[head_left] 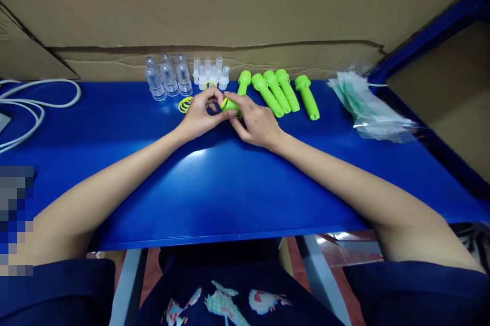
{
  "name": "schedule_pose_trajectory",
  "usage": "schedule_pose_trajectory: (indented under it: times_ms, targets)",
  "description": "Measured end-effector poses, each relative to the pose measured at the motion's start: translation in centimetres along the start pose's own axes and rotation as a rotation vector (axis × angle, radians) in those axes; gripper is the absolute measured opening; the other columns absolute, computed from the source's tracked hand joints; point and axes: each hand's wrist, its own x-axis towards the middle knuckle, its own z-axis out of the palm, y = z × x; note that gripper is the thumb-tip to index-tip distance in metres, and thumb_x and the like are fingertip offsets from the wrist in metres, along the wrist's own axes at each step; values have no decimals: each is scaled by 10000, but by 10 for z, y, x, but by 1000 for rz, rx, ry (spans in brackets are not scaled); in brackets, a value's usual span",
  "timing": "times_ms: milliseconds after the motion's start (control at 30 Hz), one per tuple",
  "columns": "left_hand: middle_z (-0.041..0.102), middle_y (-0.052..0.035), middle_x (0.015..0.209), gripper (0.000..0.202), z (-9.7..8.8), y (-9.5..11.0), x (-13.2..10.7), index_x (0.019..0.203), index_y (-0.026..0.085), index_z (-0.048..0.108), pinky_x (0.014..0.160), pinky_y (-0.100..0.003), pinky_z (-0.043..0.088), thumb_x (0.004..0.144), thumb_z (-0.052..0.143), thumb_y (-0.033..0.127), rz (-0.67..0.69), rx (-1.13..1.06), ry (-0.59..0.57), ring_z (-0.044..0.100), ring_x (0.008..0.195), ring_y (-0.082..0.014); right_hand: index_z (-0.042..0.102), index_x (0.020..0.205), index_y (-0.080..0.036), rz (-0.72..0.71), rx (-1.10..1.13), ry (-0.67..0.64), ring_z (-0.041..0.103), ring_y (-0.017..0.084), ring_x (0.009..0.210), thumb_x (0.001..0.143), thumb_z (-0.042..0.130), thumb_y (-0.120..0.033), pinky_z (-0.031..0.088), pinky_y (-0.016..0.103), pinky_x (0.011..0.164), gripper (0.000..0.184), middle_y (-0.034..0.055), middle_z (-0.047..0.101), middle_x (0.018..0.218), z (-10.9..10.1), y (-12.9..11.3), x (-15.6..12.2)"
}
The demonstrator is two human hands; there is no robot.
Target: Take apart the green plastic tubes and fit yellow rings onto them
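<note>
My left hand (pixel 201 114) and my right hand (pixel 258 121) meet above the far half of the blue table. Between them is a short green ribbed piece (pixel 230 105), with a yellow ring (pixel 222 104) around its left end. Right fingers and thumb grip the piece from its right side, hiding part of it. The left hand is curled, its thumb against the piece and its fingertips at the ringed end. Loose yellow rings (pixel 186 105) lie left of the left hand. Just behind the right hand lies a green torch-shaped body (pixel 244 81).
Clear plastic tubes (pixel 168 78) and small white-based clear capsules (pixel 209 72) stand along the cardboard wall (pixel 229 4). Several green torch-shaped bodies (pixel 281 92) lie to the right, then plastic bags (pixel 363 104). A white cable (pixel 42 104) loops at the left of the blue table (pixel 229 188).
</note>
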Motion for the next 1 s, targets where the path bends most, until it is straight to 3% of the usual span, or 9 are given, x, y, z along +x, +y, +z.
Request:
schedule_pose_trajectory:
  times_ms: [133, 367, 767, 1000]
  targets:
    - [577, 25, 830, 617, 1, -1, 0, 875, 214, 534, 618, -243, 463, 709, 946, 643, -25, -53, 22, 610, 737, -110, 400, 1612, -131, 4, 6, 12, 671, 368, 1291, 1071, 381, -332, 638, 449, 865, 577, 217, 585, 1530, 2, 2, 0]
    - [603, 23, 866, 558, 0, 1, 0, 885, 209, 554, 632, -236, 451, 741, 948, 578, -20, -62, 6, 608, 752, -94, 409, 1606, -144, -4, 14, 17, 677, 351, 1248, 1077, 388, -309, 630, 442, 873, 555, 206, 615, 1471, 1, 1, 0]
    - [621, 0, 857, 609, 0, 3, 0, 886, 230, 568, 702, -311, 527, 719, 903, 711, -8, 12, 50, 655, 805, -160, 409, 1594, -162, -6, 29, 47, 690, 326, 1179, 1093, 372, -323, 626, 402, 817, 528, 189, 634, 1402, 0, 0, -1]
    - [685, -25, 954, 569, 0, 5, -1, 967, 231, 590, 776, -310, 589, 768, 889, 671, -15, -20, 23, 721, 908, -178, 397, 1586, -137, 36, 11, 62, 709, 349, 1176, 1076, 382, -288, 631, 409, 768, 532, 223, 610, 1470, 3, -1, -2]
